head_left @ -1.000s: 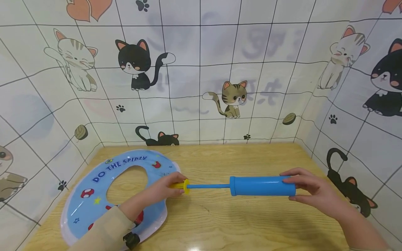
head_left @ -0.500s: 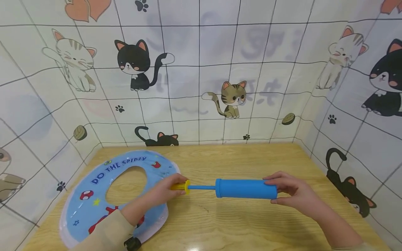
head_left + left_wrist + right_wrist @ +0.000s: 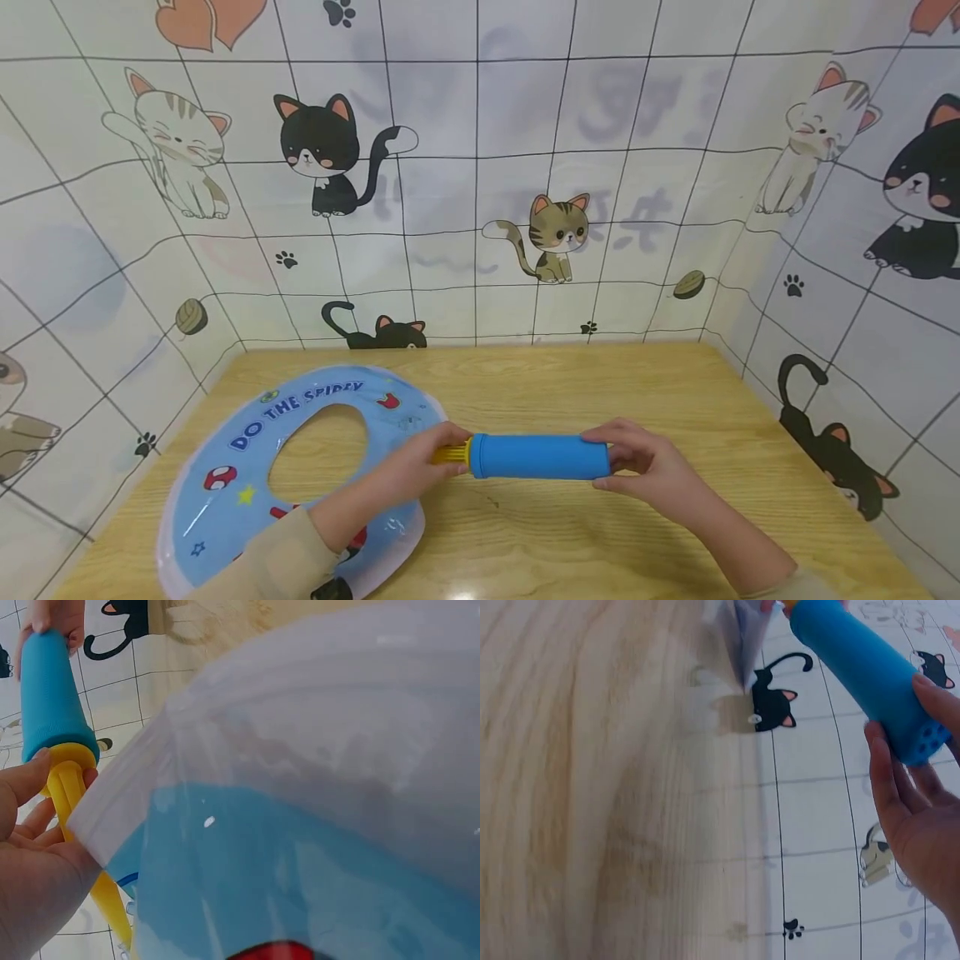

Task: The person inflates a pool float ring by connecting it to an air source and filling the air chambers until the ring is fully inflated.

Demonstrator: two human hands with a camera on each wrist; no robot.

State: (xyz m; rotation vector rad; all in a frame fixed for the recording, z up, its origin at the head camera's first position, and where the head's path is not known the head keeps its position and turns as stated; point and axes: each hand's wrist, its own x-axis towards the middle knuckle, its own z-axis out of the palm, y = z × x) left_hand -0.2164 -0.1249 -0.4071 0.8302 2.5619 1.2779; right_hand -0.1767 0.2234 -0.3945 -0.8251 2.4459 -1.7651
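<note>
A hand air pump is held level above the table, its blue barrel (image 3: 536,457) on the right and its yellow handle (image 3: 452,452) on the left. My left hand (image 3: 420,457) grips the handle, which sits right against the barrel's end, so no blue rod shows between them. Fingers and thumb of my right hand (image 3: 652,471) hold the far end of the barrel; small holes in that end face show in the right wrist view. Behind and below my left forearm lies a light blue inflatable ring (image 3: 198,508) with printed lettering, and its clear-edged vinyl (image 3: 300,847) fills much of the left wrist view.
The wooden table (image 3: 585,542) extends under both hands. White grid-patterned walls (image 3: 442,183) with cartoon cats close it in at the back and sides. A dark band (image 3: 332,590) shows near my left sleeve.
My right hand has brought the barrel leftward onto the handle, and the blue rod has gone into it. My left hand and the inflatable ring have shifted slightly right.
</note>
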